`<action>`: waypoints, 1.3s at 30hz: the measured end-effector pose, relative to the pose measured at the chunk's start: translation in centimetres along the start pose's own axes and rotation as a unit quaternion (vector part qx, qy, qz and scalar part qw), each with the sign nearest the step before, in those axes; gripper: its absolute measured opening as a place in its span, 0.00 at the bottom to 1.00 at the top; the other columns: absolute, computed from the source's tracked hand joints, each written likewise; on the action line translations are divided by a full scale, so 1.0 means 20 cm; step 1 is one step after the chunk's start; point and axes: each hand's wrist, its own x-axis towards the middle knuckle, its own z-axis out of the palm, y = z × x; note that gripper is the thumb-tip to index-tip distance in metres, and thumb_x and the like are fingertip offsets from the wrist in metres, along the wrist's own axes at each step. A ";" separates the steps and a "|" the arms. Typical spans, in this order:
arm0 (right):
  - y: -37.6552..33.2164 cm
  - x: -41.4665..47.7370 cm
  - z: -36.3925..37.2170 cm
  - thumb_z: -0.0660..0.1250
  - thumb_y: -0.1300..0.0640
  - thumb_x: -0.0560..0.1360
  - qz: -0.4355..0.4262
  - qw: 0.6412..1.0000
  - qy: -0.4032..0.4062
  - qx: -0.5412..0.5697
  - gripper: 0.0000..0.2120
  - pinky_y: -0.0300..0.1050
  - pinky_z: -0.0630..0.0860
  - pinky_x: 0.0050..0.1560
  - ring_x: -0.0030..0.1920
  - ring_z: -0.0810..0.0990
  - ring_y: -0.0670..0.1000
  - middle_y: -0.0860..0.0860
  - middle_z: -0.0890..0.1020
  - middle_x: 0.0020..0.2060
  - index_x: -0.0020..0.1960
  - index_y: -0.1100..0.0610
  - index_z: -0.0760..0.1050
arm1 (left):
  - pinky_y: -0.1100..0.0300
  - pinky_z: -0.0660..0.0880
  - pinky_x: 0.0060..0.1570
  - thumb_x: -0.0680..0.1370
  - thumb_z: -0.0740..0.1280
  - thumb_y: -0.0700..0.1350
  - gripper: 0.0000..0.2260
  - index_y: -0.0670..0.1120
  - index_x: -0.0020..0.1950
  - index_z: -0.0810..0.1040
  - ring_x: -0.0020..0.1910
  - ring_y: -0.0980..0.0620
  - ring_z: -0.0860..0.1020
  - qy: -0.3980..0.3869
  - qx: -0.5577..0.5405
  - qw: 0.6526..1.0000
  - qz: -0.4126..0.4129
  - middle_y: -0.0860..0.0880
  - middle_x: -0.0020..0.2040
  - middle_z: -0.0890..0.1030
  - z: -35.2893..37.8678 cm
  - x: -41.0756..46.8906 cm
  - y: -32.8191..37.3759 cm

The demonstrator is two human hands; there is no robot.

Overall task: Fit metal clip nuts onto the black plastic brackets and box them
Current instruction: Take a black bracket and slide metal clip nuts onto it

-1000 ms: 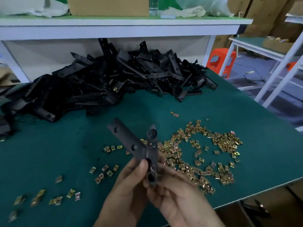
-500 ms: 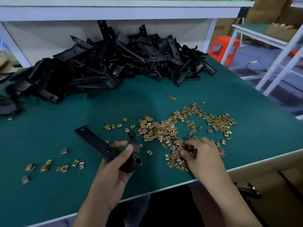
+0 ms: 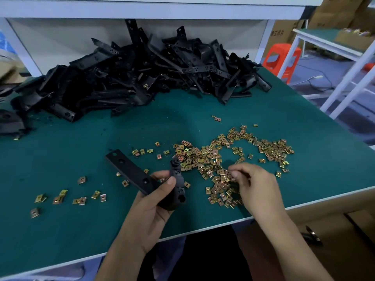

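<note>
My left hand (image 3: 154,207) grips a black plastic bracket (image 3: 132,172) by its bent end, just above the green table; the flat arm points up and left. My right hand (image 3: 255,187) is down on the scatter of brass-coloured clip nuts (image 3: 215,159), with thumb and fingertips pinched together among them. Whether a nut sits between the fingertips is hard to see. A big heap of black brackets (image 3: 129,78) lies at the back of the table.
Several stray clip nuts (image 3: 81,199) lie at the left near the front. The table's front edge (image 3: 203,232) runs just under my wrists. A white shelf frame (image 3: 142,11) spans the back; an orange stool (image 3: 282,57) and white racks stand to the right.
My right hand left the bracket and dropped to the nut pile, then closed its fingertips there. My left hand lowered the bracket toward the table and holds it alone.
</note>
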 end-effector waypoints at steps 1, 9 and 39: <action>0.00 0.00 0.00 0.70 0.59 0.78 -0.005 1.000 0.018 0.006 0.08 0.23 0.66 0.43 0.43 0.79 0.41 0.43 0.85 0.45 0.52 0.49 0.85 | 0.60 0.80 0.34 0.68 0.73 0.37 0.08 0.50 0.42 0.87 0.38 0.52 0.85 -0.003 -0.004 1.000 0.000 0.46 0.44 0.86 0.00 0.00 0.00; -0.04 0.03 0.01 0.68 0.64 0.79 0.051 0.987 -0.060 0.138 0.13 0.47 0.80 0.52 0.46 0.85 0.46 0.46 0.86 0.45 0.50 0.45 0.83 | 0.60 0.80 0.34 0.69 0.72 0.37 0.08 0.49 0.43 0.86 0.39 0.51 0.85 -0.011 -0.028 0.999 -0.017 0.46 0.45 0.86 0.00 0.03 -0.02; -0.32 -0.12 0.08 0.70 0.68 0.75 0.131 0.853 -0.213 0.458 0.11 0.39 0.80 0.46 0.43 0.83 0.49 0.53 0.86 0.39 0.45 0.53 0.86 | 0.57 0.81 0.39 0.67 0.75 0.40 0.08 0.49 0.44 0.84 0.45 0.49 0.85 -0.035 -0.015 0.999 -0.035 0.45 0.50 0.85 -0.03 0.05 -0.02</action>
